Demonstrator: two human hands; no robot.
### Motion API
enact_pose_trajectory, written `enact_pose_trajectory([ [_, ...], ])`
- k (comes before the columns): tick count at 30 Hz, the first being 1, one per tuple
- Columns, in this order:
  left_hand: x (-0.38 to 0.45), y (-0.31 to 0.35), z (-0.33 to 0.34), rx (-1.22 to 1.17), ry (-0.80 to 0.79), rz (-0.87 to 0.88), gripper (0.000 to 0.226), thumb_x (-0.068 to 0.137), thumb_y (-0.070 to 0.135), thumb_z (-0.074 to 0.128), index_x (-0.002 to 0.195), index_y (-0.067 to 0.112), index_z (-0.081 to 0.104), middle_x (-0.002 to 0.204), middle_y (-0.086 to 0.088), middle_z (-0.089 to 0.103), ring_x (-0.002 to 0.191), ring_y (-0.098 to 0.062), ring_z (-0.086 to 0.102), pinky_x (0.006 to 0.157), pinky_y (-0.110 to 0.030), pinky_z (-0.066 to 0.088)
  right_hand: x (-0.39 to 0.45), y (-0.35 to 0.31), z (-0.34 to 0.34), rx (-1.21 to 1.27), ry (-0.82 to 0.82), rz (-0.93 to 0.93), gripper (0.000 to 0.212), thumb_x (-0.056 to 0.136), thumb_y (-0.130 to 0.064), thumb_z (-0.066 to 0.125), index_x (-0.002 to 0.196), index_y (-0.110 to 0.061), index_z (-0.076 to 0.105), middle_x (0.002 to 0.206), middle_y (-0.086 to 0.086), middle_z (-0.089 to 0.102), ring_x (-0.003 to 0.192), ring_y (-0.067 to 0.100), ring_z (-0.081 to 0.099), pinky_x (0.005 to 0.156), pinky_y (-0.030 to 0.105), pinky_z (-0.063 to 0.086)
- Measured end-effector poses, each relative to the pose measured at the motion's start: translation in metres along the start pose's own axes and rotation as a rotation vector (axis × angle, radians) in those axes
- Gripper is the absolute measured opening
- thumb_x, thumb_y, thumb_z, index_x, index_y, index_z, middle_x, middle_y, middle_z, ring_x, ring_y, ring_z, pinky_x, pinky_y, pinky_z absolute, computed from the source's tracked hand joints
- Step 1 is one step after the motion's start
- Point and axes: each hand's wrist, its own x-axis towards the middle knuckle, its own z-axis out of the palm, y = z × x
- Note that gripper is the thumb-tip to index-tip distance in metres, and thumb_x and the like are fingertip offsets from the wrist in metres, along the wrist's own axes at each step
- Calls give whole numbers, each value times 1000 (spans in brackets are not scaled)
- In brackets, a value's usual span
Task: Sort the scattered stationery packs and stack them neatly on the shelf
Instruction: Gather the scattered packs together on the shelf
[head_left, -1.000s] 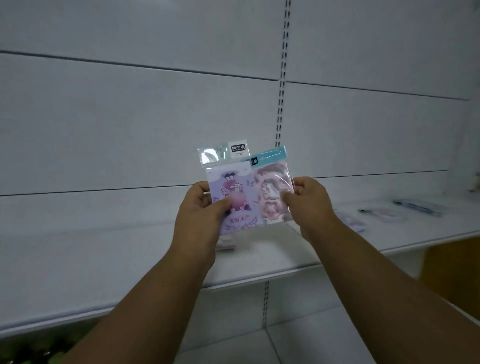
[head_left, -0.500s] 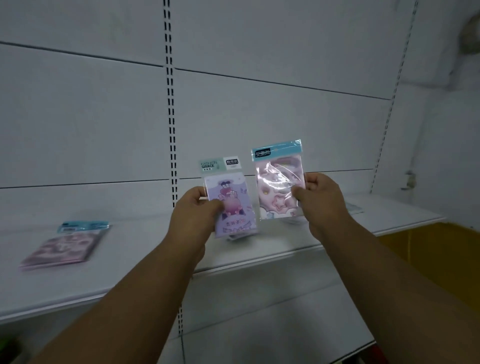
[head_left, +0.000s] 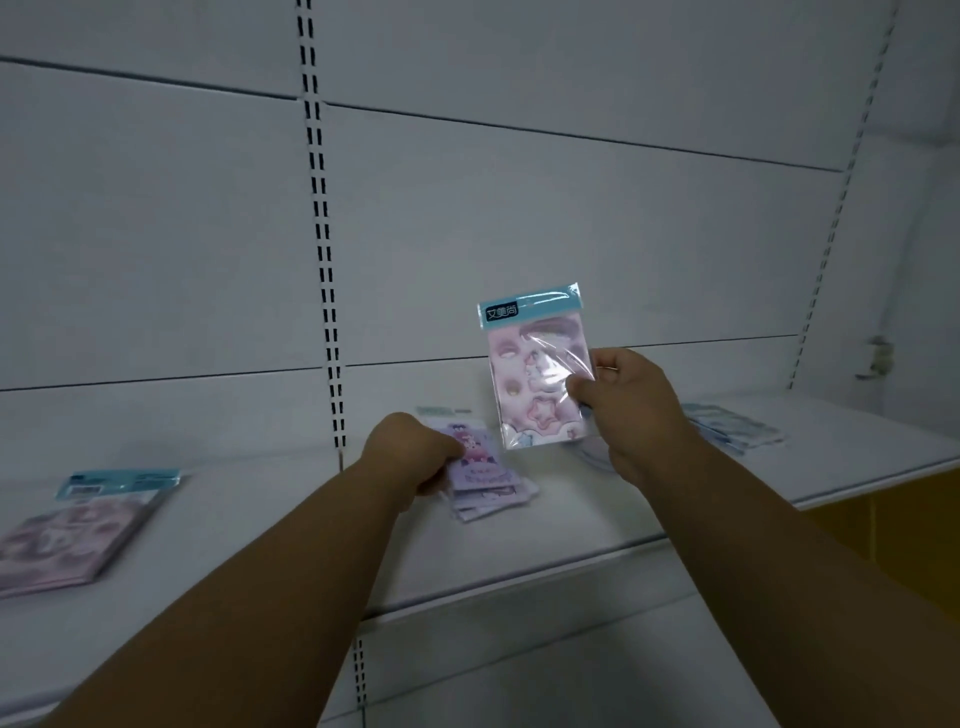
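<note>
You are holding the pink star-printed pack with the blue header (head_left: 537, 371) upright by its right edge in your right hand (head_left: 631, 402); its matching pile (head_left: 78, 530) is lying far left on the white shelf (head_left: 597, 525). Your left hand (head_left: 410, 457) is pinching the purple pack (head_left: 480, 462) onto its stack.

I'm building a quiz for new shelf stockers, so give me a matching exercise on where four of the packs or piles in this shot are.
Things:
1. pink pack with blue header
2. purple pack
3. pink pile
4. pale blue pile

Places:
A. on the shelf, far left
B. held up in the right hand
C. on the shelf, far right
D. under the left hand, on a purple pile

Pairs: 1-B, 2-D, 3-A, 4-C
</note>
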Motion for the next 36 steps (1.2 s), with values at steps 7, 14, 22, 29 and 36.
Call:
enact_pose_trajectory([
  [7,9,6,-9,759,50,175,55,64,66,73,64,13,57,56,0,58,47,-11,54,45,-22,38,22,10,0,48,-70,29,17,83,0,63,98,-9,65,81,2,74,59,11,71,46,21,52],
  [14,4,62,36,-135,-17,337,22,94,36,53,87,17,63,84,-4,71,70,-18,69,62,-32,57,39,20,-37,30,-66,42,16,82,2,64,89,-11,67,75,0,76,68,18,74,51,26,57],
  [22,21,131,159,-379,-294,228,19,92,25,62,92,7,64,75,-11,70,49,-16,66,50,-27,56,84,28,-152,-116,-40,104,9,85,-6,67,92,-10,69,77,4,77,68,22,74,54,31,59],
  [29,51,172,273,-416,-257,102,4,90,11,60,88,8,61,68,-8,68,45,-13,63,41,-22,52,148,59,-240,-138,-39,198,5,81,0,69,83,-4,71,85,19,75,74,33,73,62,42,62],
  [36,90,186,344,-138,-109,-4,17,88,11,66,77,3,56,69,-18,69,35,-18,61,34,-28,52,215,112,-270,-852,-173,107,27,77,-23,73,82,2,68,79,19,69,70,27,64,60,29,47],
])
